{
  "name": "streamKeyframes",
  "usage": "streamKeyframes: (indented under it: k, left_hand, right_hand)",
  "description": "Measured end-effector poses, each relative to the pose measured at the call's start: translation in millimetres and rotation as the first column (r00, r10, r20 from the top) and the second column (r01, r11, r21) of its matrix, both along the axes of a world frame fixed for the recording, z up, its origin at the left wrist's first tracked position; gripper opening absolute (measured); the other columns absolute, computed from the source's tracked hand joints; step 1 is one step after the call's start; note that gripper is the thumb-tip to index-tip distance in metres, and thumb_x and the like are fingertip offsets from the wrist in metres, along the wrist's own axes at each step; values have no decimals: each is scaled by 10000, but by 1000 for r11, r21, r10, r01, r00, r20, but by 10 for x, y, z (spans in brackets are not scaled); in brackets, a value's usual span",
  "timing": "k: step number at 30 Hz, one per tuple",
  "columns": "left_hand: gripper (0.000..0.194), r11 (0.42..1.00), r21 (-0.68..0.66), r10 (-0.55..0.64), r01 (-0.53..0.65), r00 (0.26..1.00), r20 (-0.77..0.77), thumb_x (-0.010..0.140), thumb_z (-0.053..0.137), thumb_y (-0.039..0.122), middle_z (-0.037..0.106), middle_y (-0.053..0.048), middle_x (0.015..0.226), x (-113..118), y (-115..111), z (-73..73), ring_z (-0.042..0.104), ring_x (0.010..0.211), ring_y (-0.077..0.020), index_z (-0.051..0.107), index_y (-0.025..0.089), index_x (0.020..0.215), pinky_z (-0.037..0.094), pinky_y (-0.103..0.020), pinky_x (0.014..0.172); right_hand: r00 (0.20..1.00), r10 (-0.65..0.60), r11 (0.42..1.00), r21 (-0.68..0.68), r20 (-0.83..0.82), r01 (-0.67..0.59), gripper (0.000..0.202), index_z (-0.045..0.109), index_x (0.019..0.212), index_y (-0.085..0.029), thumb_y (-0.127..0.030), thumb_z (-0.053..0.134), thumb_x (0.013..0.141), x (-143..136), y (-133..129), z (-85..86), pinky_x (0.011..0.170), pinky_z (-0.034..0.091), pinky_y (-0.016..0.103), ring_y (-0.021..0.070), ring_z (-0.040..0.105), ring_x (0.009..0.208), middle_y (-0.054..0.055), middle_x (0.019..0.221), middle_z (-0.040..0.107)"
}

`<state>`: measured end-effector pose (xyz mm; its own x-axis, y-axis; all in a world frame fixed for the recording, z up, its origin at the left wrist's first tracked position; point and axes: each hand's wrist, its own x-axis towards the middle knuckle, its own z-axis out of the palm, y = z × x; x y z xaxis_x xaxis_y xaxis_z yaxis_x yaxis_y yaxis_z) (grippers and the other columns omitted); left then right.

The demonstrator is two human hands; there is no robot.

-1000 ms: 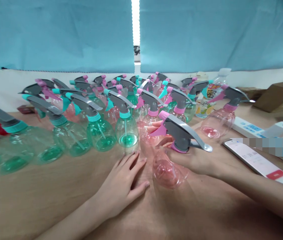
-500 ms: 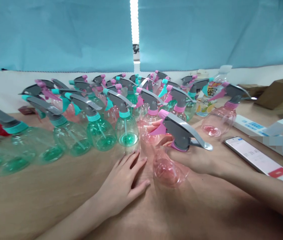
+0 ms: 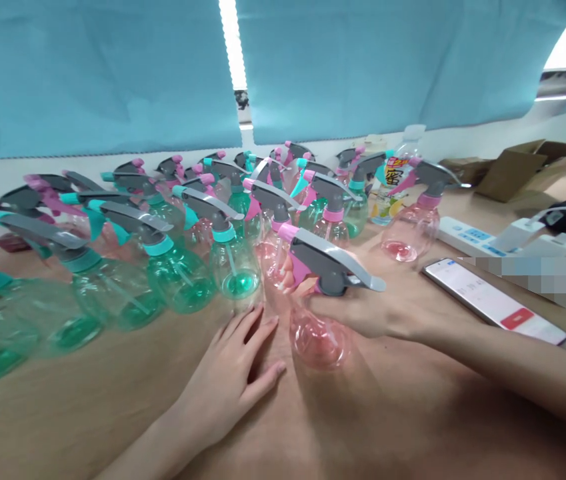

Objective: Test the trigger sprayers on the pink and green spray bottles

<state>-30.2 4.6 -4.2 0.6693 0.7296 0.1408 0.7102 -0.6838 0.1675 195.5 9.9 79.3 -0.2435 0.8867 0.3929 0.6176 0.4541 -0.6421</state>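
Observation:
My right hand [image 3: 363, 312] is closed around the neck of a clear pink spray bottle [image 3: 319, 343] with a grey and pink trigger head. The bottle stands nearly upright just above or on the table; I cannot tell which. Some of the fingers are hidden behind the trigger head. My left hand [image 3: 230, 363] lies palm down on the wooden table [image 3: 127, 407], fingers stretched out, holding nothing. Just beyond its fingertips stands a green spray bottle [image 3: 237, 270] with a turquoise collar.
Several green and pink spray bottles crowd the table's back and left. At the right stand another pink spray bottle [image 3: 410, 230] and a labelled drink bottle [image 3: 387, 190]. Further right are a phone [image 3: 493, 300], a power strip [image 3: 467, 235] with plugs, and an open cardboard box [image 3: 517, 170].
The view has turned to the right, so most things appear shifted left. The held pink spray bottle looks more upright. My left hand stays flat on the table.

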Motion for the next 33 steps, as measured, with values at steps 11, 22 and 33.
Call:
streamKeyframes:
  k: [11, 22, 33]
  left_hand:
    - [491, 1000, -6, 8, -8, 1000, 10, 961, 476, 450, 404, -141, 1483, 15, -11, -7, 378, 1336, -339, 466, 201, 1385, 362, -535, 1042]
    - [503, 999, -37, 8, -7, 999, 37, 942, 507, 447, 401, -143, 1486, 35, -32, 25, 380, 1340, -337, 474, 195, 1376, 366, -516, 1048]
    - [495, 998, -65, 5, -3, 999, 38, 944, 523, 427, 423, -128, 1472, 43, -32, 45, 369, 1346, -319, 467, 199, 1379, 351, -508, 1066]
  right_hand:
    - [945, 223, 971, -37, -240, -238, 243, 628, 804, -233, -115, 453, 682, 19, 81, -76, 680, 543, 251, 150, 640, 800, -16, 749, 654]
    - [946, 179, 974, -87, -269, -209, 297, 674, 992, -261, -179, 532, 744, -48, 46, -54, 724, 575, 290, 187, 675, 856, 7, 844, 704]
    - [993, 24, 997, -69, -116, -32, 314, 668, 989, -298, -275, 774, 694, -55, -48, 63, 661, 562, 299, 195, 647, 795, -19, 813, 647]
